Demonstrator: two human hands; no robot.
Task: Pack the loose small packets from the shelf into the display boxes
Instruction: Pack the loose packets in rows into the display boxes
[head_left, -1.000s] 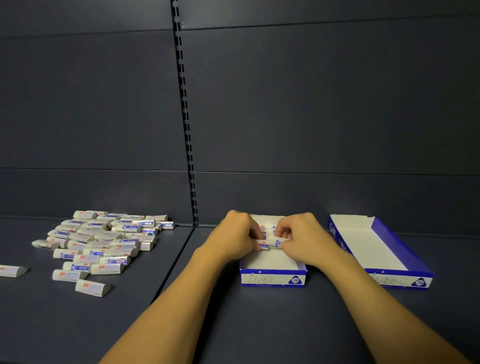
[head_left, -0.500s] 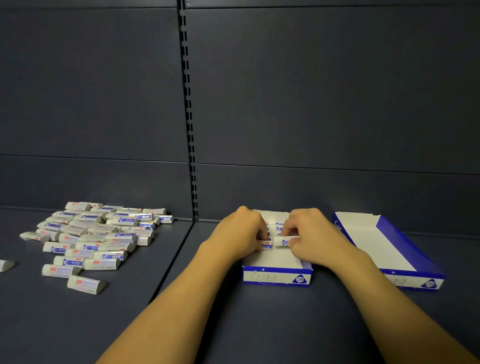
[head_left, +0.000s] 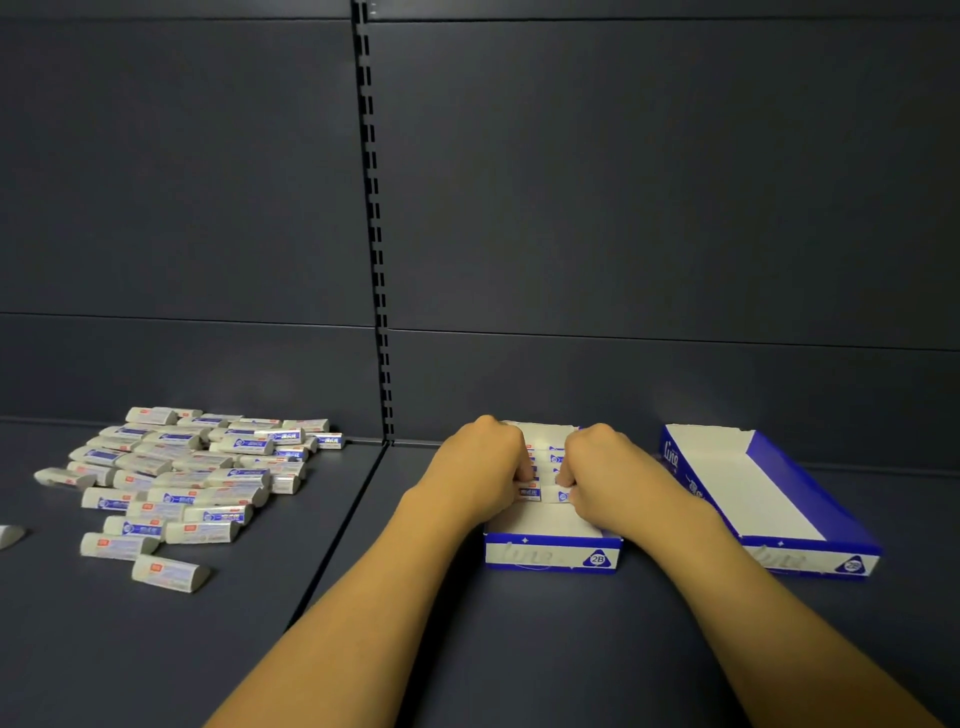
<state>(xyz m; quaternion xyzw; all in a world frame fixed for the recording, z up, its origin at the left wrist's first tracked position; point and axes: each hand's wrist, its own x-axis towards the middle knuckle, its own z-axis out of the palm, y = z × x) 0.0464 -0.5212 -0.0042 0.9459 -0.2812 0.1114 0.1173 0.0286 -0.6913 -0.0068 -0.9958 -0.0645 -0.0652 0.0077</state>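
Both hands have pulled closer together over the box since the earlier frame; the packet the right hand was laying across the row half a second ago now sits down at the near end of the row. Left hand (head_left: 480, 470) and right hand (head_left: 608, 475) are inside the near display box (head_left: 550, 556), fingers curled, each pinching an end of the nearest packet in the box (head_left: 543, 493). Behind it a short row of packed packets (head_left: 545, 457) runs toward the far wall of the box, mostly hidden between the knuckles; how many, cannot tell. Near half of the box floor is bare white card.

Writing: the box front is blue with pale script, roughly "lina", not fully legible, plus a white triangle badge reading "2B". Second display box (head_left: 769, 499) sits just right of the first, angled, white inside, blue outside, "Lina" in script on its left wall, a "2B" badge on its near front, partly blurred. Packet labels are white with a blue band and a small red square; the characters are too small to read.

Pile of loose packets (head_left: 187, 478) lies on the shelf (head_left: 467, 649) to the left, well apart from the boxes, unchanged. One stray packet (head_left: 10, 535) is cut by the left edge. Slotted upright (head_left: 376, 234) splits the dark back panels.
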